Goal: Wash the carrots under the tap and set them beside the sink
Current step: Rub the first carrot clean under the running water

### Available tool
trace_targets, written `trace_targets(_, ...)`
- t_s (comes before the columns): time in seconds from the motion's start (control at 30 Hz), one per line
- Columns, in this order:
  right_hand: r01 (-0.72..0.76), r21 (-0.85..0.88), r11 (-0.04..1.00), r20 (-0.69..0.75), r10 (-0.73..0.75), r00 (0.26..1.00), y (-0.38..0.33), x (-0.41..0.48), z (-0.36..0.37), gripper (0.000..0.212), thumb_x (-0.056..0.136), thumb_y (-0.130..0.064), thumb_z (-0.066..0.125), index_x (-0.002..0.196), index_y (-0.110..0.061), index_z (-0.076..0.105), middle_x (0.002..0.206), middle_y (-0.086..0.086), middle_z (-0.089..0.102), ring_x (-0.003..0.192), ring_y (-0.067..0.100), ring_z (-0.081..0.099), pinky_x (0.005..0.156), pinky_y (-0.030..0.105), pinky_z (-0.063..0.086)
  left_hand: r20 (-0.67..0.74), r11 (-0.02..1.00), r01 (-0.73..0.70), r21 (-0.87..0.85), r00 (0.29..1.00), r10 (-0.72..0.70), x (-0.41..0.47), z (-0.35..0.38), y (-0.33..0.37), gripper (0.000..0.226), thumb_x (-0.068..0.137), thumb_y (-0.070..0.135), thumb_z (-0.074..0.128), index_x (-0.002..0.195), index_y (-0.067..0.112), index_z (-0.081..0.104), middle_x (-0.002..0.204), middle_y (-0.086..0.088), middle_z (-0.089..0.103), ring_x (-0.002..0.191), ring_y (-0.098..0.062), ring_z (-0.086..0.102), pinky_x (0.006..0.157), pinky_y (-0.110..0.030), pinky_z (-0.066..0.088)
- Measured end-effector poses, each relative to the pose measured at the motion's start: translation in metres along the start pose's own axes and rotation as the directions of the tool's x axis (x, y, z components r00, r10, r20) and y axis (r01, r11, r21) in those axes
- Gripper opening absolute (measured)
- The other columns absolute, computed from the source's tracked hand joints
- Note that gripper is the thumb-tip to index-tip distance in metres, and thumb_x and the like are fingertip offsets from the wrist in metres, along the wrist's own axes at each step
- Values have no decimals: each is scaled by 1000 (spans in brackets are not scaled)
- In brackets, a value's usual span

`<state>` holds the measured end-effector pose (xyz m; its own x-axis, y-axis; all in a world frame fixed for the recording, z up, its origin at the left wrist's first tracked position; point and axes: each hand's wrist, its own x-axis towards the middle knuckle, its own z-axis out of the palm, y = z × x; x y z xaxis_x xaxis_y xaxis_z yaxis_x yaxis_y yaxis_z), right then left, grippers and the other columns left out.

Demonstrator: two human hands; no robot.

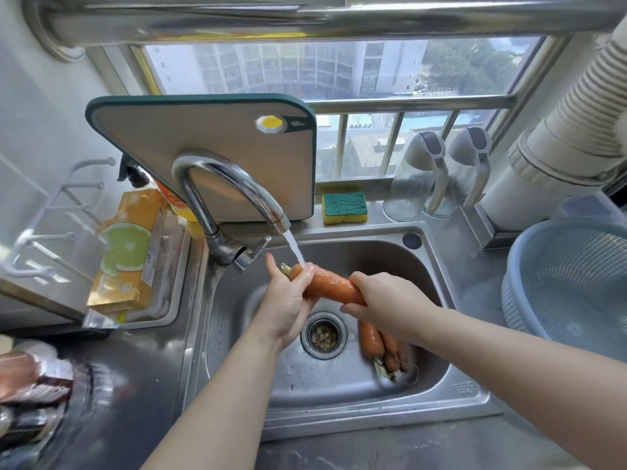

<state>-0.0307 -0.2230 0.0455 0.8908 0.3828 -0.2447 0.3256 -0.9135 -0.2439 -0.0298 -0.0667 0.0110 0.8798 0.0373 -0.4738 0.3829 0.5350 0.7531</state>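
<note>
Water runs from the chrome tap point(234, 195) onto a large orange carrot point(330, 286) held across the steel sink point(437, 378). My left hand point(288, 300) wraps around the carrot's thick stem end, right under the stream. My right hand point(386, 300) grips its narrow end. More carrots point(373, 337) lie together on the sink floor, to the right of the drain strainer point(324, 334), partly hidden by my right forearm.
A pale blue plastic colander point(570, 283) stands on the counter to the right of the sink. A cutting board point(203, 154) leans behind the tap, with a sponge point(344, 207) and two glass dispensers point(420, 178) on the sill. An orange box point(129, 252) sits left.
</note>
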Motion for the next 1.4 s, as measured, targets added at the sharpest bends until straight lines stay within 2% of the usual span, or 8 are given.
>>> trace_targets(0.37, 42, -81, 996, -88, -49, 995, -15, 11, 0, 32, 92, -46, 50, 104, -16, 45, 102, 4, 64, 92, 29, 61, 64, 32, 35, 67, 835, -112, 539, 994, 90, -1, -10, 7, 122, 78, 20, 76, 144, 36, -25, 136, 5, 33, 128, -11, 39, 111, -31, 25)
trace_targets(0.6, 30, -44, 999, -58, -33, 998, -27, 15, 1, 35, 92, -46, 50, 110, -16, 48, 102, 4, 64, 92, 28, 62, 67, 34, 41, 96, 982, 2, 186, 995, -21, 4, -22, 22, 102, 91, -9, 50, 144, 36, -24, 126, -8, 47, 100, -19, 60, 92, -39, 46)
trace_targets(0.77, 24, -93, 995, -85, -32, 996, -37, 18, -1, 32, 93, -43, 51, 108, -14, 47, 102, 5, 64, 91, 29, 63, 64, 32, 37, -191, 899, -21, 437, 975, 115, 3, -6, 15, 125, 64, 33, 82, 148, 38, -11, 145, 0, 30, 122, -20, 48, 103, -46, 42)
trace_targets(0.9, 45, -57, 997, -44, -47, 998, -40, 20, -4, 33, 92, -45, 52, 101, -14, 49, 98, 5, 63, 87, 27, 62, 64, 32, 37, -344, 827, -17, 562, 904, 252, 9, -1, 11, 68, 99, 35, 41, 152, 22, 0, 149, -11, 35, 129, -30, 43, 103, -39, 35)
trace_targets(1.03, -33, 197, 980, 113, 11, 994, -30, 27, -13, 36, 90, -48, 54, 82, -14, 55, 76, 2, 59, 69, 19, 57, 62, 30, 44, -396, 968, 39, 248, 916, 64, 21, 1, 13, 72, 89, 62, 39, 144, 17, 26, 135, -17, 51, 112, -34, 59, 94, -49, 48)
trace_targets(1.13, -251, 628, 737, 332, 38, 942, -20, 23, -15, 37, 94, -43, 51, 80, -10, 59, 58, -1, 52, 41, 10, 43, 43, 21, 37, -304, 981, 33, -191, 948, -91, 20, 6, 13, 45, 99, 40, 40, 114, -3, 46, 92, -17, 62, 74, -23, 67, 64, -36, 59)
trace_targets(1.3, -680, 730, 63, 679, -182, 711, -4, 17, -11, 43, 97, -47, 37, 92, -7, 53, 51, -3, 42, 32, 4, 32, 36, 15, 29, -9, 911, 185, -368, 979, -202, 4, 8, 12, 31, 100, 32, 38, 102, 4, 52, 103, -14, 58, 97, -23, 59, 88, -39, 47)
trace_targets(1.4, -691, 698, 186, 716, -164, 679, 5, 18, -9, 49, 94, -55, 39, 96, -8, 56, 55, -3, 45, 37, 6, 37, 39, 18, 34, 58, 968, 133, -211, 991, -123, 5, 5, 8, 7, 98, 11, 44, 103, 6, 47, 100, -14, 54, 96, -25, 57, 83, -39, 52)
